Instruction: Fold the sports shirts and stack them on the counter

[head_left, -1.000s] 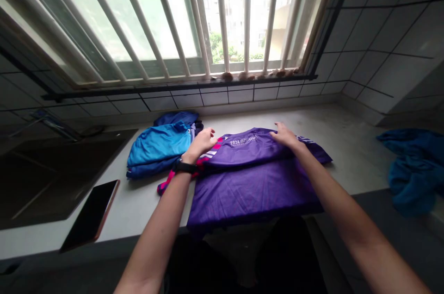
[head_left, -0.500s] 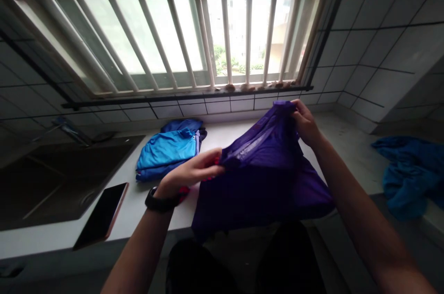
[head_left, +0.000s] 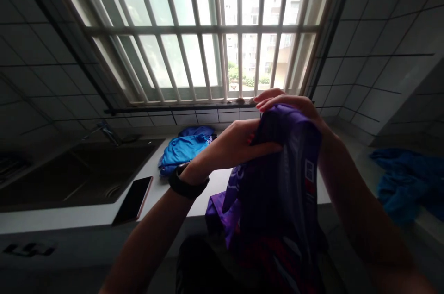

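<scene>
Head view — holding purple shirt (head_left: 270, 192) up before counter (head_left: 86, 216), gripped by left hand (head_left: 232, 143), topped by right hand (head_left: 296, 101) with that grip hidden — best pinch edges evenly, letting folds hang free.

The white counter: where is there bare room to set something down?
Bare counter: the gap between phone, blue clothes and black wristband, and the strip in front of the sink. Crowded: the middle, where left hand and right hand handle the purple shirt.

Earlier spread on the counter (head_left: 69, 218), the purple shirt (head_left: 300, 146) now hangs bunched from both hands (head_left: 231, 146) (head_left: 296, 102).
</scene>
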A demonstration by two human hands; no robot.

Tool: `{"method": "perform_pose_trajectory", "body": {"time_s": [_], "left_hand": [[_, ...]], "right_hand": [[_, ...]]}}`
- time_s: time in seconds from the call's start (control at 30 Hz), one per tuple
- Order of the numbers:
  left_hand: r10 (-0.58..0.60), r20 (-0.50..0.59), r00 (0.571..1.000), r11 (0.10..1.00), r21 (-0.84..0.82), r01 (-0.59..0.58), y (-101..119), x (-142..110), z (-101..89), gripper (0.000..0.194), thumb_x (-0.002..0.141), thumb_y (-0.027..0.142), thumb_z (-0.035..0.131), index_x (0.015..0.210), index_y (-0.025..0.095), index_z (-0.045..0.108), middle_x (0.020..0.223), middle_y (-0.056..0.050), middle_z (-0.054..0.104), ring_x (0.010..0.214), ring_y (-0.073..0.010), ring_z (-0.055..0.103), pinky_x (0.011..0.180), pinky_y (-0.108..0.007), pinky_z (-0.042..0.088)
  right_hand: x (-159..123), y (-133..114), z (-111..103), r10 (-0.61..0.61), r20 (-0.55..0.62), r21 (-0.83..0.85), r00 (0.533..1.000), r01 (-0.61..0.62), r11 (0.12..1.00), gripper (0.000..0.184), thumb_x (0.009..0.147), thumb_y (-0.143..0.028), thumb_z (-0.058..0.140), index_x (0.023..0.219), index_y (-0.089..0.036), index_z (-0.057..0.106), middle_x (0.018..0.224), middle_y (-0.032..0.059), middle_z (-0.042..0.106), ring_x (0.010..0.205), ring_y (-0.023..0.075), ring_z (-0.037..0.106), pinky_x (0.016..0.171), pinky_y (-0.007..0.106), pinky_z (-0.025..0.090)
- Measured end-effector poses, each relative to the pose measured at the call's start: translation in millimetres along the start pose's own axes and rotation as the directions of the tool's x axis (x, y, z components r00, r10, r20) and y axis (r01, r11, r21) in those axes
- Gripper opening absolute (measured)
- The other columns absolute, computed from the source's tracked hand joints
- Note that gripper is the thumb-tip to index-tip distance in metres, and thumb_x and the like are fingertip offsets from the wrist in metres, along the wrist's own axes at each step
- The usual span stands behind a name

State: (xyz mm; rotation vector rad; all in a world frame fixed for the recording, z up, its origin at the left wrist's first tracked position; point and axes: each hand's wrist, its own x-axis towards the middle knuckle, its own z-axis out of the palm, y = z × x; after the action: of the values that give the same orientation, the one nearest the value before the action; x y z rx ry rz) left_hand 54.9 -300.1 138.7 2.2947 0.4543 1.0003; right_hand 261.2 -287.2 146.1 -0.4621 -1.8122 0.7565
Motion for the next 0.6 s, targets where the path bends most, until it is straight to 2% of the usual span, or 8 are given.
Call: {"method": "perform_pose_trajectory", "body": {"time_s": [0.07,0.13,0.17,0.23,0.33,0.43,0.5,0.6], "left_hand": [[0.005,-0.181,0.984,1.0,-0.008,-0.006,10,0,2.8,0.019,0.091,0.035,0.069,0.1,0.018,0.07,0.083,0.0,0.067,0.075,-0.015,0.063,0.067,-0.03,0.053],[0.03,-0.364,0.931,0.998,0.064,-0.007,16,3,2.7,0.014,0.091,0.031,0.068,0.098,0.019,0.07,0.082,0.002,0.065,0.074,-0.014,0.061,0.064,-0.028,0.05],[0.042,-0.427,0.903,0.993,0.119,0.009,18,6,1.8,0.01,0.09,0.029,0.068,0.094,0.019,0.069,0.08,0.002,0.064,0.072,-0.0131,0.059,0.063,-0.028,0.048],[0.074,-0.508,0.858,0.969,0.241,0.06,21,12,-1.4,0.006,0.089,0.024,0.069,0.087,0.019,0.067,0.073,0.004,0.058,0.068,-0.011,0.054,0.061,-0.027,0.043],[0.106,-0.558,0.823,0.9,0.405,0.159,23,18,-11.2,0.01,0.089,0.023,0.068,0.082,0.018,0.063,0.068,0.006,0.052,0.064,-0.0088,0.047,0.06,-0.026,0.038],[0.052,-0.488,0.871,0.842,0.491,0.224,23,13,-33.1,0.021,0.091,0.03,0.066,0.077,0.016,0.063,0.067,0.005,0.051,0.063,-0.008,0.043,0.06,-0.026,0.033],[-0.019,-0.415,0.91,0.829,0.502,0.246,20,6,-56.3,0.033,0.091,0.038,0.067,0.07,0.014,0.061,0.064,0.005,0.048,0.061,-0.007,0.039,0.059,-0.025,0.03],[-0.075,-0.415,0.907,0.779,0.544,0.313,11,-5,-97.5,0.039,0.094,0.042,0.064,0.07,0.01,0.062,0.062,0.005,0.045,0.062,-0.0054,0.038,0.061,-0.023,0.027]], "right_hand": [[-23,-1,10,0.07,-0.213,-0.004,0.974,-0.073,0.997,0.038,0.081,-0.058,0.072,0.109,-0.033,0.072,0.115,0.0026,0.071,0.118,0.0271,0.064,0.101,0.043,0.054],[-60,1,29,0.137,-0.402,0.002,0.906,-0.148,0.989,0.049,0.086,-0.063,0.064,0.126,-0.035,0.065,0.123,0.0032,0.069,0.118,0.0263,0.064,0.098,0.042,0.056],[-81,2,41,0.18,-0.435,-0.009,0.882,-0.205,0.979,0.057,0.087,-0.066,0.062,0.135,-0.034,0.06,0.13,0.0049,0.066,0.12,0.0272,0.063,0.096,0.042,0.057],[-121,7,64,0.29,-0.393,-0.069,0.873,-0.342,0.937,0.072,0.08,-0.065,0.071,0.14,-0.031,0.055,0.133,0.0082,0.065,0.116,0.0292,0.065,0.092,0.043,0.058],[-159,20,78,0.457,-0.29,-0.184,0.841,-0.518,0.836,0.043,0.079,-0.057,0.076,0.11,-0.028,0.07,0.098,0.0046,0.075,0.089,0.0271,0.071,0.074,0.039,0.06],[-157,32,49,0.441,-0.41,-0.188,0.799,-0.547,0.816,0.025,0.081,-0.053,0.072,0.085,-0.028,0.072,0.078,0.0025,0.073,0.073,0.0252,0.07,0.064,0.037,0.058],[-140,35,12,0.335,-0.579,-0.166,0.743,-0.51,0.844,0.027,0.076,-0.049,0.076,0.092,-0.028,0.072,0.085,0.0031,0.074,0.073,0.0241,0.07,0.062,0.035,0.058],[-105,30,-49,0.288,-0.682,-0.158,0.673,-0.52,0.839,0.035,0.075,-0.05,0.078,0.099,-0.026,0.07,0.081,0.0019,0.072,0.06,0.0183,0.064,0.051,0.028,0.05]]}}
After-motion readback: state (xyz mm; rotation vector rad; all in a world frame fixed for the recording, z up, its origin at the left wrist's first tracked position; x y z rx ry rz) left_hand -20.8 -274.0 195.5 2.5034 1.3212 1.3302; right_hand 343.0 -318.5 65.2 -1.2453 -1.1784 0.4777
